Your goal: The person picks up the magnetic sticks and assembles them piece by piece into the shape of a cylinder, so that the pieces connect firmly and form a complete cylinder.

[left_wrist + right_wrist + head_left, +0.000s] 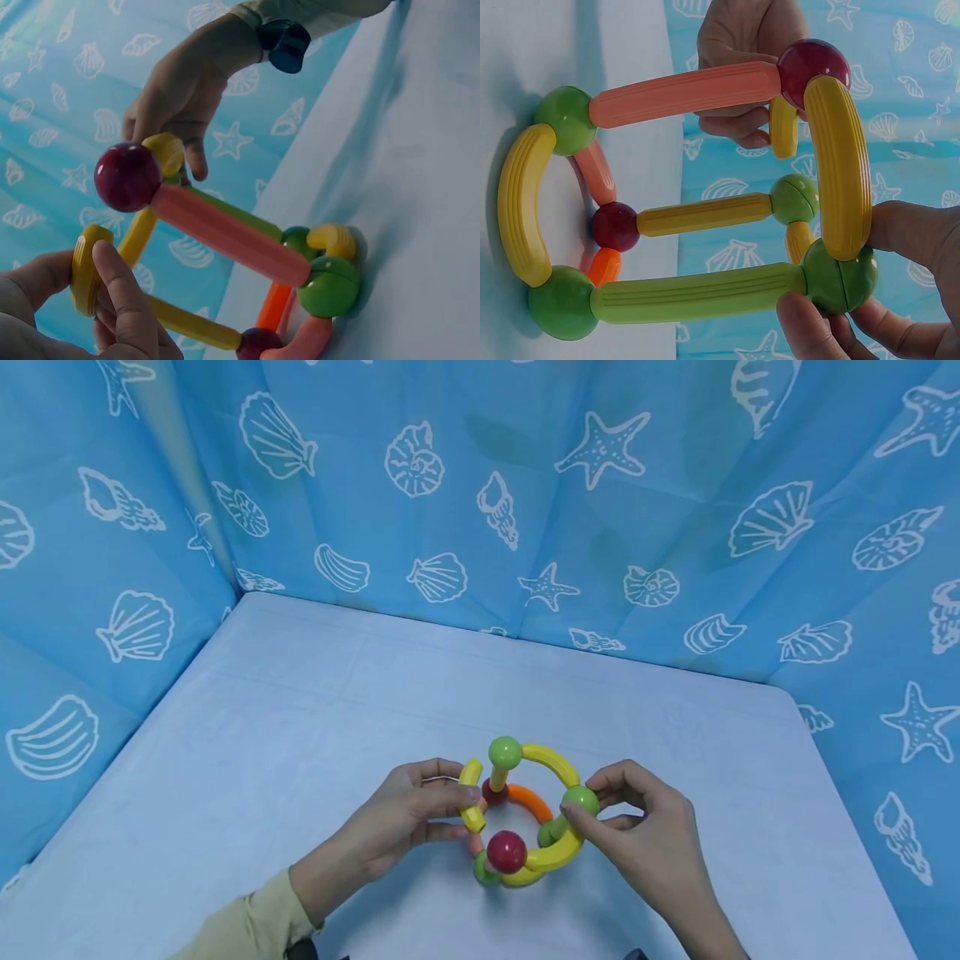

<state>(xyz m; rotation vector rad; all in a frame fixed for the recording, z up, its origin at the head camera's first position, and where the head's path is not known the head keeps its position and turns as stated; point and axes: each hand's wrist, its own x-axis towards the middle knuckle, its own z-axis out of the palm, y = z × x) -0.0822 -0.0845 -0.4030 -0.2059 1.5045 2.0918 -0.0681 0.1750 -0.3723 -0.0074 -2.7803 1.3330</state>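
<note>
My left hand (393, 818) pinches a loose curved yellow stick (472, 818) between thumb and fingers, beside the gap in the upper ring of a ball-and-stick frame. With thumb and fingertips, my right hand (648, 827) holds the frame's upper green ball (840, 276). Two curved yellow sticks run from that ball, one to a dark red ball (507, 852), the other to a second green ball (505, 752). Pink (686, 94), light green (697, 294) and yellow (705, 215) uprights join the upper balls to the lower ring, which stands on the table.
A white-covered table (337, 693) lies under the frame. Blue curtains (480, 468) printed with white shells and starfish hang behind it and at the sides. A dark band (285, 45) circles the right wrist.
</note>
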